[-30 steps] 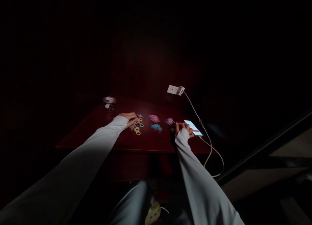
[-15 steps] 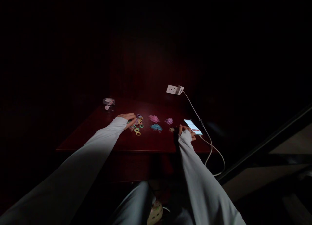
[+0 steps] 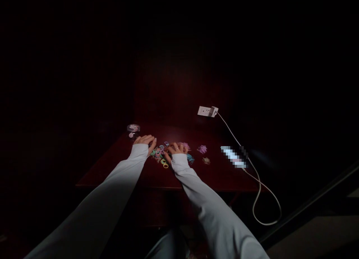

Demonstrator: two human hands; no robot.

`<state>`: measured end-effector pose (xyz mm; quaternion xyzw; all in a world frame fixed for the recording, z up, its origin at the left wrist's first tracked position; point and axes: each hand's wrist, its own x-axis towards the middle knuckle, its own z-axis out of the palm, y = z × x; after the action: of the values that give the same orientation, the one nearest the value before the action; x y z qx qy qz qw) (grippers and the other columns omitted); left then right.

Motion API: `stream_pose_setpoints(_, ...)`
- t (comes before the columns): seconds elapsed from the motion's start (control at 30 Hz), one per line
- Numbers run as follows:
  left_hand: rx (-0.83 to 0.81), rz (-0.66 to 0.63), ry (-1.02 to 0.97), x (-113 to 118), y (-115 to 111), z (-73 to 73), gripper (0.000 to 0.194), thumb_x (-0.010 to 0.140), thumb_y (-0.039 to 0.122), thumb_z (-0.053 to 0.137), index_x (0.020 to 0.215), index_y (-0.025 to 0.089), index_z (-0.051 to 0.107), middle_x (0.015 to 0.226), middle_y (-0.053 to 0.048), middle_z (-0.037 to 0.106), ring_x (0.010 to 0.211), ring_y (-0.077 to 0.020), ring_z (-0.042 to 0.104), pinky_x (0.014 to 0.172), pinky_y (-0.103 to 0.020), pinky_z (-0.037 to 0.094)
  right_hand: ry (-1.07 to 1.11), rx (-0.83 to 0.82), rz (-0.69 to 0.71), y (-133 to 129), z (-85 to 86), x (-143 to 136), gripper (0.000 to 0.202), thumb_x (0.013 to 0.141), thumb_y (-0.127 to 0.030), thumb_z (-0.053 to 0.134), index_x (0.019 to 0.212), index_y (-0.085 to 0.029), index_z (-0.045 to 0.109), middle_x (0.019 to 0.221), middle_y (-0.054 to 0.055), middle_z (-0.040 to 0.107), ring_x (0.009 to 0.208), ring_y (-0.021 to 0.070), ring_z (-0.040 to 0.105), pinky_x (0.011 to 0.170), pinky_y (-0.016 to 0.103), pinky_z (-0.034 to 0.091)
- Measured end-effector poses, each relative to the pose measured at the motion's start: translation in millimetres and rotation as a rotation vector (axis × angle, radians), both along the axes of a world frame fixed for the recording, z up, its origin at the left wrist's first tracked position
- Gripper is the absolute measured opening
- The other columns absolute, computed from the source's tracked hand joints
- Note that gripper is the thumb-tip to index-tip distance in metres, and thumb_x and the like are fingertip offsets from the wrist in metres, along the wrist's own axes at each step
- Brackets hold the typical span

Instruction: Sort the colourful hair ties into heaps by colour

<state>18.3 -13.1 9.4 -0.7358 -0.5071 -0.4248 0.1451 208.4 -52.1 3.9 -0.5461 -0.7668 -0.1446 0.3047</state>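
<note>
Standing tub: round, see-through container [image 3: 133, 128], near the bench's [image 3: 106, 173] far left corner; pale contents, indistinct.
Left hand [image 3: 145, 140]: fingers bent, thumb just beside the mixed pile [image 3: 158, 153]; cannot tell whether they pinch anything.
Mixed pile: coloured rings and loops, left of the bench's middle, between the two hands; yellow rings [image 3: 166, 167] lie on its front-edge side.
Pile handling: likely very light, soft and stretchy, hard to break, apt to tangle; best hold, one rim or strand between fingertip and thumb.
Right hand [image 3: 176, 149]: fingers curled over the pile's right side; grip hidden, cannot tell.
Pink heap [image 3: 185, 145]: thin bands, just beyond the right hand, partly covered.
Teal heap [image 3: 190, 159]: similar bands, just beside the right cuff, nearer the front edge.
Purple heap [image 3: 202, 149]: small, apart, right of the pink.
Tan heap [image 3: 206, 160]: smallest, between the purple and the front edge.
Lit oblong [image 3: 233, 157]: blurred out, toward the bench's right edge.
White cord [image 3: 229, 129]: runs down from the wall socket [image 3: 204, 111], looping past the right edge.
</note>
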Motion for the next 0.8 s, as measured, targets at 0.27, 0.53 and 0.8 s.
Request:
stream_pose_setpoints(0.27, -0.103, 0.062, -0.037, 0, -4, 5.5, 0.033, 0.092, 0.025, 0.046, 0.066, 0.019, 0.065, 0.075, -0.004, 0.072, 0.079, -0.021, 0.066, 0.077, -0.035, 0.037, -0.008, -0.072, 0.138, -1, -2.4, 3, 0.025, 0.089, -0.056, 0.064, 0.096, -0.036, 0.078, 0.128, 0.002, 0.06, 0.113, 0.0259, 0.043, 0.097, 0.041, 0.029)
stream_pose_setpoints(0.53, -0.047, 0.03, 0.042, -1, -2, 5.7, 0.032, 0.089, 0.025, 0.048, 0.058, 0.02, 0.057, 0.064, -0.002, 0.068, 0.072, -0.0187, 0.062, 0.072, -0.035, 0.034, -0.067, -0.109, 0.217, -5, -1.9, 1, 0.026, 0.077, -0.055, 0.077, 0.098, -0.039, 0.078, 0.14, -0.001, 0.051, 0.116, 0.0256, 0.041, 0.1, 0.04, 0.03)
stream_pose_setpoints(0.8, -0.143, -0.032, 0.096, 1, -2, 4.3, 0.032, 0.09, 0.027, 0.048, 0.062, 0.02, 0.061, 0.073, -0.004, 0.072, 0.078, -0.02, 0.065, 0.075, -0.034, 0.036, 0.011, -0.162, 0.199, 1, -1.3, 1, 0.017, 0.089, -0.044, 0.068, 0.084, -0.033, 0.079, 0.134, 0.001, 0.055, 0.115, 0.0247, 0.04, 0.097, 0.039, 0.03)
